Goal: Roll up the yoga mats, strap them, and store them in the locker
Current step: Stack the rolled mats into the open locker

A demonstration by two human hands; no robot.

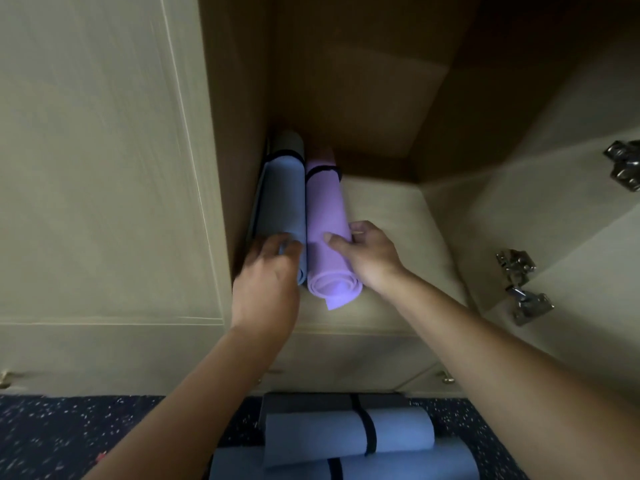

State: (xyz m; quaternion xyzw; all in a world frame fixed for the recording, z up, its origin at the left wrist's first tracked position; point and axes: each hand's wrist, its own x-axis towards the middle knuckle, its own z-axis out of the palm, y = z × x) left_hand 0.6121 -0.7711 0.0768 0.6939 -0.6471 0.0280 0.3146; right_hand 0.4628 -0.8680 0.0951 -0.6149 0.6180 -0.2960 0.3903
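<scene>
The purple rolled mat (327, 230) lies on the locker shelf (391, 216) with its long axis running front to back, its spiral end facing out toward the person and its far end pointing into the cabinet's dark rear. A black strap (320, 172) rings it near that far end. Pressed against its left side lies a blue rolled mat (285, 199), parallel and also strapped near the back, tucked against the locker's left wall; something grey seems to sit behind or beneath it, though the shadow makes that hard to judge. The right hand (367, 252) grips the purple mat from the right, thumb on top and fingers curled round its side. The left hand (268, 271) rests over the near end of the blue mat, fingers bent onto it. To the right, the open door (554, 202) carries two metal hinges (523, 285). Down on the speckled dark floor (69, 438), just before the locker, more blue strapped mats (346, 441) lie crosswise.
</scene>
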